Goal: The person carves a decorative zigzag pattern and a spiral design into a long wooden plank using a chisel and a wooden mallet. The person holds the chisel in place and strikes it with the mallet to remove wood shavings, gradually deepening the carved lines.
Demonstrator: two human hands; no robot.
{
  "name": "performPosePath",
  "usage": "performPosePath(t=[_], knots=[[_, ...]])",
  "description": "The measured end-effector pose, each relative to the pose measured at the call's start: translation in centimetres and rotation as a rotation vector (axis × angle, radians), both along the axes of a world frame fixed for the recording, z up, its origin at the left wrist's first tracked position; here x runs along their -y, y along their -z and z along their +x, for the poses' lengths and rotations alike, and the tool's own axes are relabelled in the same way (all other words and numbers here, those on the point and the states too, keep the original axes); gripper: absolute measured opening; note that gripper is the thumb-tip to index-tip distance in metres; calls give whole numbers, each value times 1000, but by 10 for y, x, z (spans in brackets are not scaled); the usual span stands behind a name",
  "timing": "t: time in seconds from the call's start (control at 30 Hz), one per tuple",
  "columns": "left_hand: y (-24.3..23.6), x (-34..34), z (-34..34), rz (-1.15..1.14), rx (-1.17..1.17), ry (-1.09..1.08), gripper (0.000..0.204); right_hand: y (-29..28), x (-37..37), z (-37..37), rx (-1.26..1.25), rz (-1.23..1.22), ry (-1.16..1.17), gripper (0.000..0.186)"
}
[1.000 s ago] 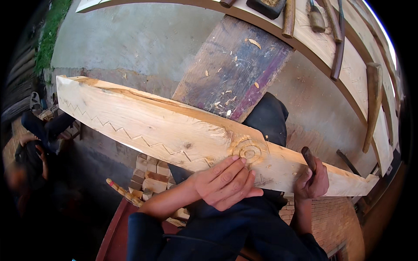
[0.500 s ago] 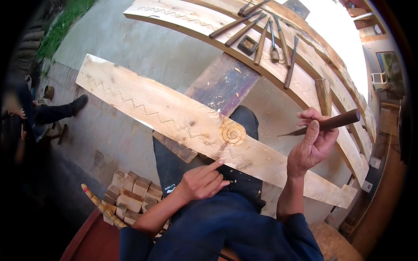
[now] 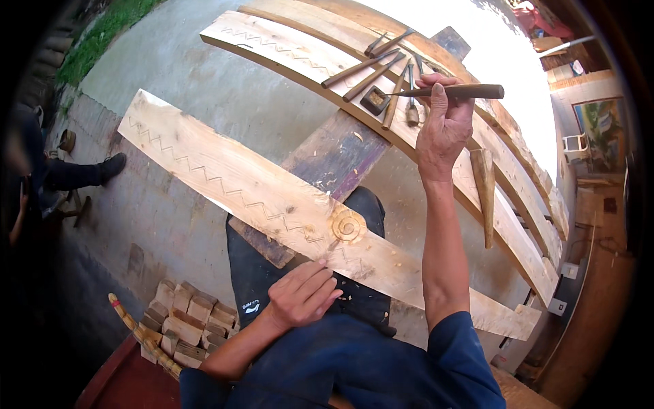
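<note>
A long pale board lies slantwise across my lap, carved with a zigzag line and a round spiral. At its near edge is my left hand, fingers curled in and the index fingertip against the wood. My right hand is raised at the far right, closed on a carving chisel with a dark wooden handle. Its thin blade points left, over the laid-out tools. Beneath it, several more chisels and a small dark ink box rest on a thick curved beam.
A wooden mallet lies on the beam at the right. More curved beams run behind it. A dark plank supports the board. Wood blocks are stacked at lower left, near a red surface. Another person's leg shows at far left.
My right hand has moved up and away with the chisel, from above the board to above the tools on the beam. My left index finger, stretched out before, has curled in.
</note>
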State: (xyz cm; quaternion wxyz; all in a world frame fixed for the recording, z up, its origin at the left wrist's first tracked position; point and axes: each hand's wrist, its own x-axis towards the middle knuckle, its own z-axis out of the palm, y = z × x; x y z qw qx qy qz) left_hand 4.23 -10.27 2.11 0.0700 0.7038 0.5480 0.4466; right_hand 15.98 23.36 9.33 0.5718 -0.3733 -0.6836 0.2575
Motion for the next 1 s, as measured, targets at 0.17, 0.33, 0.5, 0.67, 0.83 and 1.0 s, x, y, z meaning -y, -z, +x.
performPosePath(t=[0.17,0.33,0.5,0.67,0.83,1.0], knots=[[-6,-18,15,-168,-17,140,38,12,3,-5,109,63,54,15],[13,3,35,-63,172,414,41,-18,61,-8,278,341,123,30],[-2,-1,-10,-293,529,118,61,-19,168,-32,597,298,-239,63],[-2,27,-20,-514,721,113,76,-1,250,-64,470,237,-546,53],[13,37,-11,-616,776,217,93,-3,283,-67,306,125,-625,40],[21,41,-8,-652,790,265,110,-4,284,-67,299,225,-587,41]])
